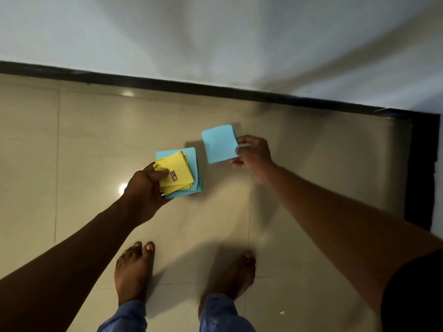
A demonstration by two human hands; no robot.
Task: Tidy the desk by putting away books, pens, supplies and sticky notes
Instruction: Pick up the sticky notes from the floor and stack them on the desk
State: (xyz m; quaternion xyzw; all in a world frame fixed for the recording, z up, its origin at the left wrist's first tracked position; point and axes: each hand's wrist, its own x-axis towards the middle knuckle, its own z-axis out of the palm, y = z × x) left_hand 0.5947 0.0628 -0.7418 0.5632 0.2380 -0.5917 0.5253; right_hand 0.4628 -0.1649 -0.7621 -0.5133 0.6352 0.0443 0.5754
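— So, where are the sticky notes?

— Both hands have some. The left hand (146,185) grips a stack of notes (181,174): yellow ones on top, fanned a little, blue ones underneath. The thumb is pressed down on the top yellow sheet, and the other fingers are curled under the stack.

— Anything on that top sheet?

— A small red-edged sticker (174,176) near the thumb. Its print is too small to read.

— And the right hand (253,154)?

— It pinches a single blue note (219,143) by its right edge, thumb and fingertips closed on the paper. That note sits just beside the stack, up and to the right, not touching it.

— What lies below?

— A glossy beige tiled floor (72,152), with a dark baseboard (215,89) along a pale wall (215,32). Two bare feet (134,271) stand on the tiles, blue trouser legs (223,315) above them.
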